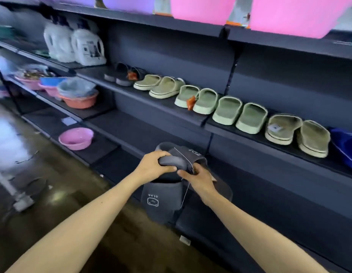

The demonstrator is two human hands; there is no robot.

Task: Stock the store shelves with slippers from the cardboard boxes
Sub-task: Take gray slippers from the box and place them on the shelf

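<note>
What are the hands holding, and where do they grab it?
A dark grey slipper pair: left hand grips the top slipper's strap, right hand pinches its edge.

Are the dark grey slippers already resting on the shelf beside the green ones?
No, the left hand and right hand both grip the dark grey slippers in the air, below the shelf of green slippers.

The grey slippers (163,196) are showing a white bear outline and lettering. The shelf (151,101) is looking charcoal. The shelved slippers (228,110) are ranging from olive with cream soles to pale green, with orange tags (190,102). The tubs (202,8) are glowing bright pink.
</note>
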